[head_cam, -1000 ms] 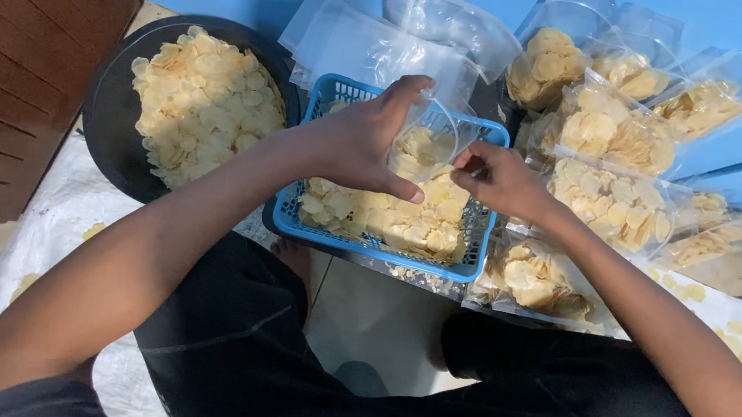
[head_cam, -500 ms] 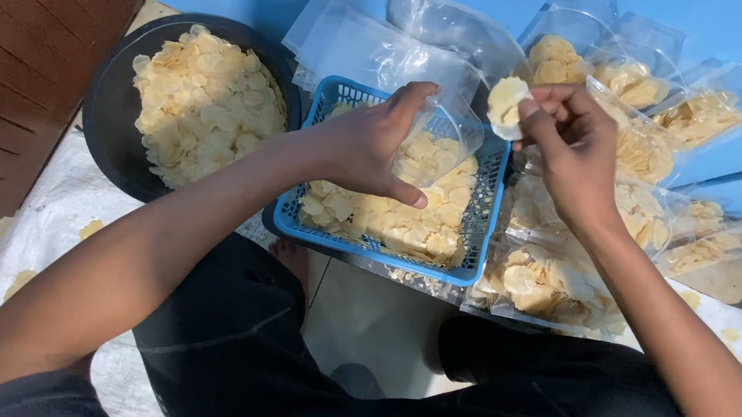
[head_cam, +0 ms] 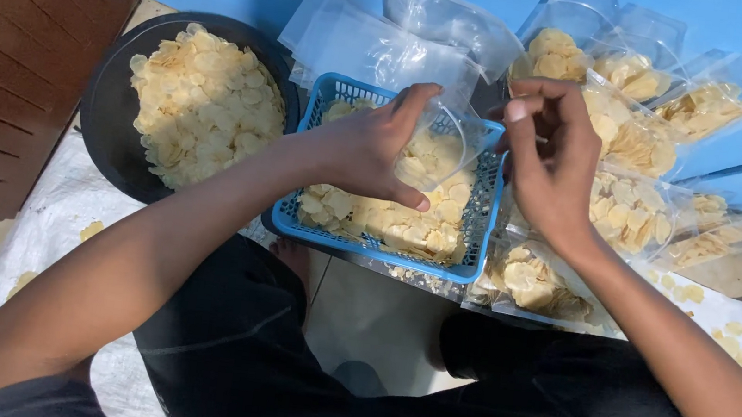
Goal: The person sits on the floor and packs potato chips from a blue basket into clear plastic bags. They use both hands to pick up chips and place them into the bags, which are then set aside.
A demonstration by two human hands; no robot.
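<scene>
Since half a second ago the right hand (head_cam: 555, 160) has dropped the chip it held up and now hangs with fingers loosely curled, grasping nothing, above the basket's (head_cam: 295, 219) right rim. Left hand (head_cam: 376, 149) pinches the clear bag (head_cam: 439, 142) open over the basket's far edge, so spilled chips fall back in. Filled bags (head_cam: 631, 136) lie past its right side, a bowl (head_cam: 107, 113) at its left.

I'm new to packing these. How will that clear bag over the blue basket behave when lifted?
The clear bag looks thin and crinkled, so probably floppy; the left hand holds its mouth open. It looks nearly empty, so likely very light. The chips beneath look thin, probably brittle.
</scene>
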